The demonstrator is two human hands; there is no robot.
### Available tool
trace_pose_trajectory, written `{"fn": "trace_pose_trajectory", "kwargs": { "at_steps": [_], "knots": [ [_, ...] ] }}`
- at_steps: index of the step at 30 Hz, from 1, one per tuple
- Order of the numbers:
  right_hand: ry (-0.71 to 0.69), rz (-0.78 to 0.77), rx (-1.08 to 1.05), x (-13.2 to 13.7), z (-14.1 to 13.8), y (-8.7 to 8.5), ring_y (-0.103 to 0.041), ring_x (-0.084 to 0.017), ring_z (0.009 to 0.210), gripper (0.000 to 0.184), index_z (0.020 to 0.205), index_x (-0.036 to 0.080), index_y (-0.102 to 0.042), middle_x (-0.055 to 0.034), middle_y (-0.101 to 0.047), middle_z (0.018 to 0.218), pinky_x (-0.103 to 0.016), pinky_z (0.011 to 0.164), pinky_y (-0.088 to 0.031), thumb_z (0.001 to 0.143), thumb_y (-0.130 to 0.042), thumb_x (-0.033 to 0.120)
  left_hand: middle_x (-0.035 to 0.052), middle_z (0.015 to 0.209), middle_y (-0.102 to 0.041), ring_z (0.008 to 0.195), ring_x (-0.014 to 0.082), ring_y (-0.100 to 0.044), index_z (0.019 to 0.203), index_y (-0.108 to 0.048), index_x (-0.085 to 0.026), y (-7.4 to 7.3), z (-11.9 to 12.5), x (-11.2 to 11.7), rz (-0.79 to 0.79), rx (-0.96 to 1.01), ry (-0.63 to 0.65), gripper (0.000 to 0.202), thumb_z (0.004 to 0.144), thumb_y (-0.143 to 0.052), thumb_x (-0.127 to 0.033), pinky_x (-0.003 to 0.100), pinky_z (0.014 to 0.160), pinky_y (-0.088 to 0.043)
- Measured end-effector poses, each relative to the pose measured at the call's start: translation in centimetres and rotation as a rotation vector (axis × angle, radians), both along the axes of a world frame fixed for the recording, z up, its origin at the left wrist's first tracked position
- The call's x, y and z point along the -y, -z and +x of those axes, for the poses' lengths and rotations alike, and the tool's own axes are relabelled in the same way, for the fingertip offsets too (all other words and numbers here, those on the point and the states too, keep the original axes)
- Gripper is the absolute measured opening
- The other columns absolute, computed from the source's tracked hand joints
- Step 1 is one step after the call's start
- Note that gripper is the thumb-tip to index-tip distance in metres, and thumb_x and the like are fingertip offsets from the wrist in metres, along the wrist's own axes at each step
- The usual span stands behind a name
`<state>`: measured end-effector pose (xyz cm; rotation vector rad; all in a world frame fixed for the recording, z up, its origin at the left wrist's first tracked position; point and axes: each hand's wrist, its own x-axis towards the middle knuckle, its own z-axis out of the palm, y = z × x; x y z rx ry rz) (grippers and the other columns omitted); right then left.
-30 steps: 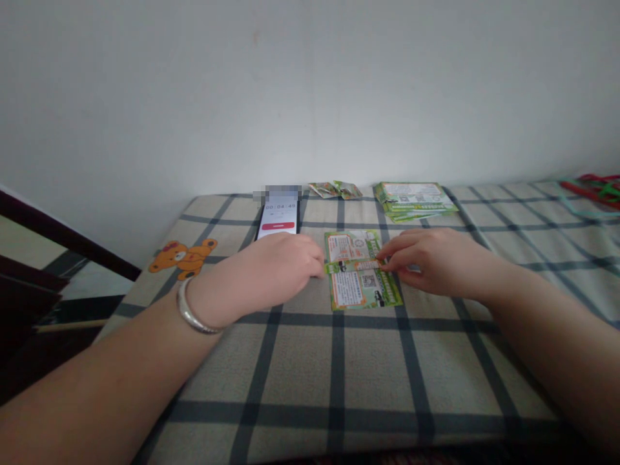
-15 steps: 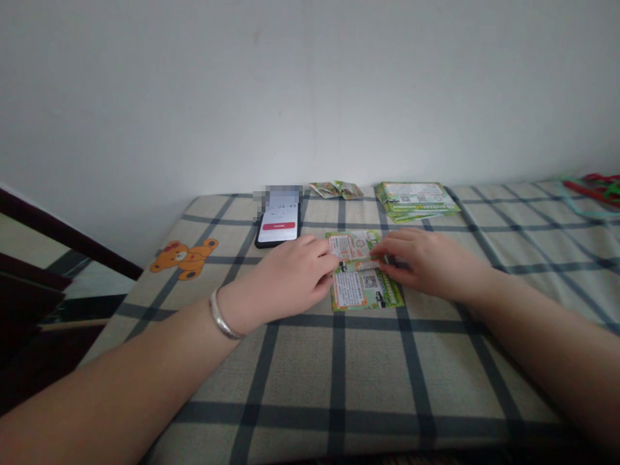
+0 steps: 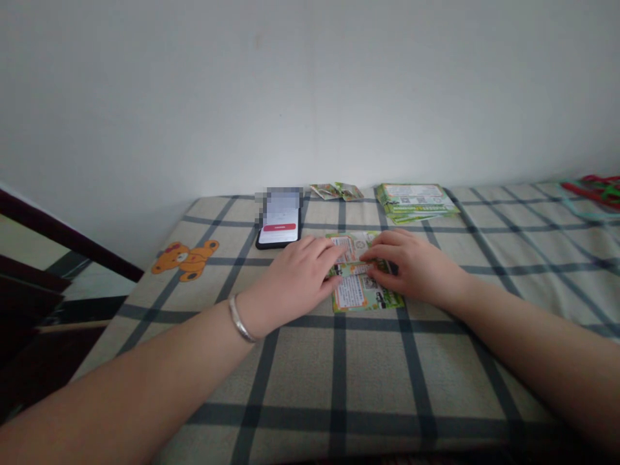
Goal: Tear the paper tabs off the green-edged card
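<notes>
A green and white printed leaflet [image 3: 351,294] lies on the checked cloth in front of me, with a crosswise crease or fold near its middle. My left hand [image 3: 303,274], a silver bangle at its wrist, grips the leaflet's left side, fingers above the crease and thumb below it. From the right, my right hand [image 3: 411,268] has its fingers bent over the fold, with the thumb close under them. The fingers cover part of the right half of the print. Behind the right hand sits a stack of similar leaflets [image 3: 416,200].
A phone [image 3: 279,227] with a lit screen lies behind my left hand. Two small folded paper pieces [image 3: 336,191] rest near the wall. A bear-shaped picture [image 3: 185,259] is at the left. Red and green items [image 3: 598,190] are at the far right. The table's left edge [image 3: 140,284] shows.
My fingers have shifted inward over the leaflet, the right hand moving left along the fold. The left thumb now shows apart from the fingers. The leaflet stays in nearly the same place.
</notes>
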<state>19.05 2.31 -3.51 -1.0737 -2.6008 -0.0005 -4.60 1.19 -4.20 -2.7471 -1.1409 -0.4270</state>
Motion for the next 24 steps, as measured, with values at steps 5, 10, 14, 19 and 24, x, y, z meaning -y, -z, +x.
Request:
{"fn": "trace_pose_trajectory", "kwargs": {
  "at_steps": [5, 10, 14, 19, 24],
  "knots": [
    [-0.028, -0.004, -0.02, 0.13, -0.23, 0.15, -0.059, -0.021, 0.089, 0.022, 0.102, 0.018, -0.07, -0.0076, -0.064, 0.095, -0.034, 0.081, -0.047, 0.087, -0.057, 0.029, 0.0082, 0.131, -0.055, 0.121, 0.0253, -0.045, 0.133, -0.046, -0.016, 0.32, 0.01, -0.23, -0.028, 0.069, 0.021, 0.05, 0.09, -0.056, -0.04, 0.043, 0.105, -0.038],
    [-0.048, 0.007, -0.032, 0.12, -0.29, 0.35, -0.059, -0.021, 0.089, 0.022, 0.102, 0.018, -0.07, -0.0078, -0.065, 0.095, -0.035, 0.082, -0.047, 0.087, -0.058, 0.029, 0.0068, 0.127, -0.057, 0.121, 0.0249, -0.044, 0.13, -0.049, -0.017, 0.48, -0.09, -0.58, -0.086, 0.115, 0.057, 0.047, 0.088, -0.06, -0.035, 0.043, 0.105, -0.038],
    [-0.054, 0.001, -0.048, 0.08, -0.32, 0.46, -0.059, -0.021, 0.09, 0.023, 0.104, 0.018, -0.069, -0.0076, -0.065, 0.097, -0.036, 0.082, -0.047, 0.086, -0.059, 0.028, 0.0079, 0.125, -0.056, 0.119, 0.0243, -0.046, 0.131, -0.047, -0.016, 0.6, -0.03, -0.54, -0.106, 0.158, 0.073, 0.051, 0.085, -0.064, -0.028, 0.043, 0.106, -0.038],
    [-0.045, -0.013, -0.067, 0.01, -0.3, 0.47, -0.059, -0.021, 0.09, 0.021, 0.103, 0.018, -0.067, -0.0068, -0.065, 0.096, -0.035, 0.081, -0.047, 0.086, -0.06, 0.028, 0.0083, 0.127, -0.051, 0.122, 0.0225, -0.046, 0.133, -0.043, -0.02, 0.38, 0.11, -0.24, -0.144, 0.288, 0.099, 0.061, 0.078, -0.069, -0.015, 0.043, 0.108, -0.038],
    [-0.055, -0.018, -0.084, -0.08, -0.32, 0.46, -0.059, -0.021, 0.087, 0.014, 0.095, 0.017, -0.066, -0.0061, -0.065, 0.091, -0.034, 0.079, -0.046, 0.085, -0.061, 0.026, 0.0065, 0.127, -0.048, 0.122, 0.0201, -0.046, 0.139, -0.034, -0.027, 0.18, 0.2, -0.14, -0.208, 0.354, 0.178, 0.071, 0.079, -0.065, -0.007, 0.042, 0.109, -0.039]
  ]
}}
